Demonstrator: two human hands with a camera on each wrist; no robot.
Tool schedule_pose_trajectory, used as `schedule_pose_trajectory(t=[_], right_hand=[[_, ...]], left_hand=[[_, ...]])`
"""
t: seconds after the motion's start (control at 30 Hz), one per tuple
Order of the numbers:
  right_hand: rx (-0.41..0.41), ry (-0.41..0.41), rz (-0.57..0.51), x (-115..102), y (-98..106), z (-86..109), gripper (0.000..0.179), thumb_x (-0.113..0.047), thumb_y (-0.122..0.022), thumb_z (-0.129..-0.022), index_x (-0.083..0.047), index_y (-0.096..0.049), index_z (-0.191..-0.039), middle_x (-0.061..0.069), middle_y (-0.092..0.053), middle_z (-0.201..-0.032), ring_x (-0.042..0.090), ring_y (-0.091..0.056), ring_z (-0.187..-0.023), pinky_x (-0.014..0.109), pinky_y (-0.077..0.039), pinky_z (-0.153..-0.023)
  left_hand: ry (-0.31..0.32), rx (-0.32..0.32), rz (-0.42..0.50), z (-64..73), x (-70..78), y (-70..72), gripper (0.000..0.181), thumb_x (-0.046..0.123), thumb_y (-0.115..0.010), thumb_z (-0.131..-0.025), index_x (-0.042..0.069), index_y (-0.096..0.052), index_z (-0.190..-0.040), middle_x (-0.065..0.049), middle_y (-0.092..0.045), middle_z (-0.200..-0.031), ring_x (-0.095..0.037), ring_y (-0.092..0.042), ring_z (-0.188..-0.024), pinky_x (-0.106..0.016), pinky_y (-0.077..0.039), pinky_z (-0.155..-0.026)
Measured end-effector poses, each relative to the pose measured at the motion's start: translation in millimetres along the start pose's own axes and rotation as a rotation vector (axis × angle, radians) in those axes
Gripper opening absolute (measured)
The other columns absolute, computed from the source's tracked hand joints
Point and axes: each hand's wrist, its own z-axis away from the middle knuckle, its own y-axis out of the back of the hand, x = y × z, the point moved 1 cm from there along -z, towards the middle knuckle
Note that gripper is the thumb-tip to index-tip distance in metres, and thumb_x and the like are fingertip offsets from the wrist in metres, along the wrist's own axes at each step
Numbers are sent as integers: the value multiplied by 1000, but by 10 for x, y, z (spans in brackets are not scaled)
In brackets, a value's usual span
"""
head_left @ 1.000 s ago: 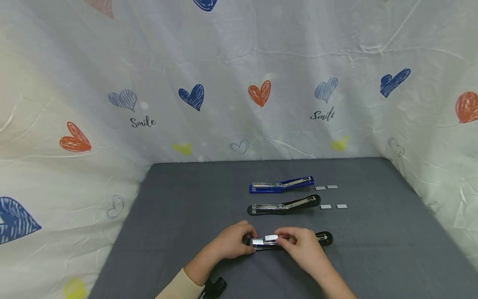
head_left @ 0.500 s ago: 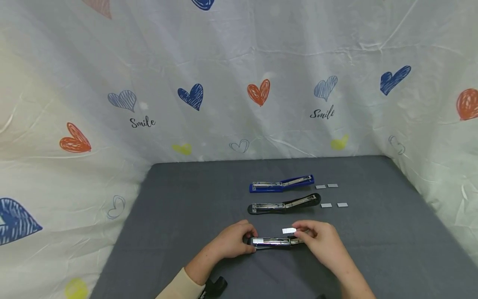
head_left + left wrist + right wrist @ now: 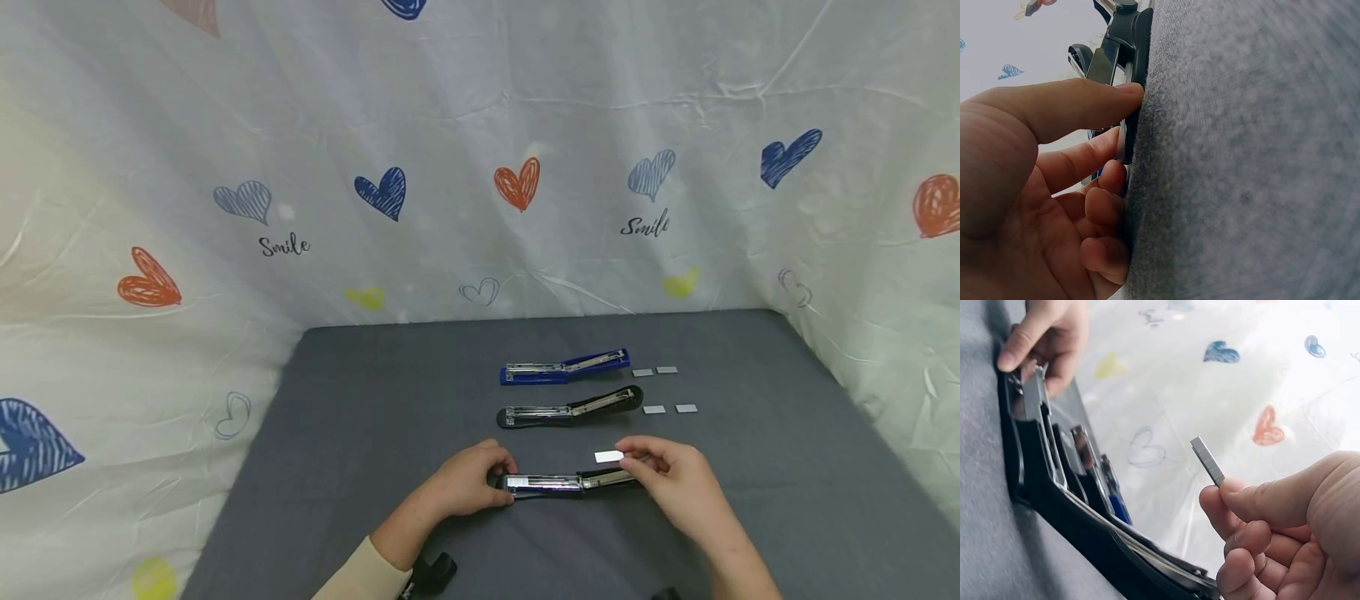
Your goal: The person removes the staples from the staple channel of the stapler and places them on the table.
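Observation:
The nearest black stapler [image 3: 546, 485] lies opened out on the dark grey cloth, its top arm folded back to the right. My left hand [image 3: 468, 481] pinches its left end between thumb and fingers, as the left wrist view shows close up on the black base [image 3: 1141, 50]. In my right hand [image 3: 678, 483], thumb and index finger pinch a short strip of staples [image 3: 1207, 462], held in the air above the stapler's right part. A light patch shows at the left end of the metal channel; what it is I cannot tell.
Behind stand two more opened staplers, one black [image 3: 536, 419] and one blue [image 3: 534, 377]. Beside the black one lie two staple strips [image 3: 654, 409]; two more strips [image 3: 642, 372] lie by the blue one. A white curtain [image 3: 450, 125] with hearts hangs behind the table.
My right hand has moved right and slightly away with the staple strip, from over the stapler's channel towards its folded-back arm. The left hand keeps its place on the stapler's end.

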Motion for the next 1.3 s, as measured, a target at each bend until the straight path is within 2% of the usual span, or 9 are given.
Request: schedule_pose_trajectory(t=[0.4, 0.63, 0.8, 0.97, 1.2, 1.3], right_hand=[[60, -10, 33, 172, 198, 31, 17, -6, -75, -93, -4, -76, -110, 1, -66, -81, 9, -50, -55, 27, -43, -50], [82, -65, 77, 287, 311, 75, 19, -11, -74, -96, -4, -76, -113, 3, -68, -86, 10, -51, -56, 28, -44, -51], [105, -76, 93, 382, 382, 111, 19, -9, -72, -96, -3, -74, -114, 7, -69, -87, 11, -51, -56, 28, -44, -51], [128, -69, 97, 510, 447, 160, 19, -7, -74, -95, -3, -74, -113, 4, -68, -82, 10, -50, -55, 27, -43, -51], [217, -16, 123, 700, 482, 203, 17, -3, -78, -90, -5, -75, -106, -5, -61, -77, 8, -46, -53, 26, -38, -50], [231, -13, 142, 762, 486, 204, 17, -2, -78, -89, -5, -75, -105, -7, -60, -77, 9, -43, -53, 26, -36, -50]], left_hand=[[-4, -2, 3, 1, -33, -22, 29, 24, -89, -80, 21, -71, -102, 11, -51, -89, -6, -49, -80, -26, -43, -73], [-5, 0, 7, 4, -26, -19, 28, 24, -89, -80, 21, -71, -102, 11, -50, -88, -6, -49, -79, -26, -42, -73], [-1, 2, 7, 5, -18, -17, 28, 23, -90, -79, 21, -71, -101, 11, -50, -88, -6, -48, -79, -26, -41, -72], [0, 2, 10, 7, -5, -12, 28, 23, -90, -79, 21, -71, -100, 11, -50, -87, -6, -48, -79, -26, -41, -72], [-10, 14, 12, -7, -28, -18, 28, 22, -90, -78, 21, -71, -99, 11, -50, -87, -6, -49, -79, -25, -42, -72], [-10, 16, 9, -7, -35, -21, 29, 23, -90, -78, 21, -72, -100, 11, -50, -87, -6, -49, -79, -25, -42, -72]])
